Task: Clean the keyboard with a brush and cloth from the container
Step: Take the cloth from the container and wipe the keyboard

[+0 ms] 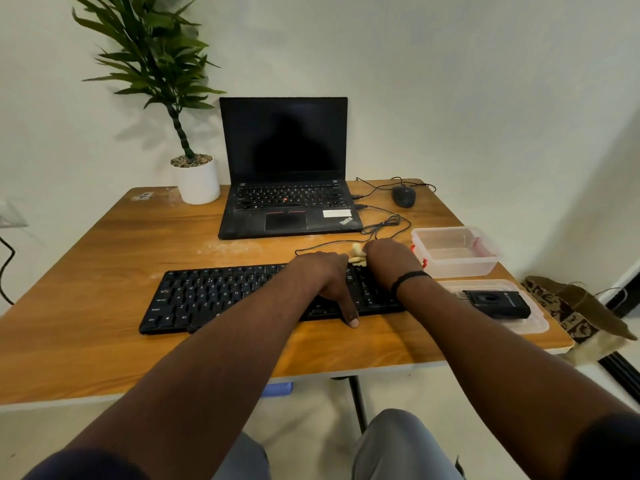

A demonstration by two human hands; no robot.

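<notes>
Square wooden desk (104,258), carrying all items below
Black open laptop (285,174), screen dark, at the desk's far middle
Green leafy plant in a white round pot (197,180), just left of the laptop
Black full-size keyboard (221,292), lying near the front edge
Clear plastic container (455,251), open, right of the keyboard's far corner
Clear flat lid (530,317), nearer the front, bearing a black brush (495,301) with bristles pointing left
Black mouse (403,196), right of the laptop, cable trailing
Left hand (325,278), resting on the keyboard's right part, thumb stretched over the front edge, fingers relaxed
Right hand (391,261), black wristband, fingers curled round a pale yellow cloth (357,255) at the keyboard's far right edge
</notes>
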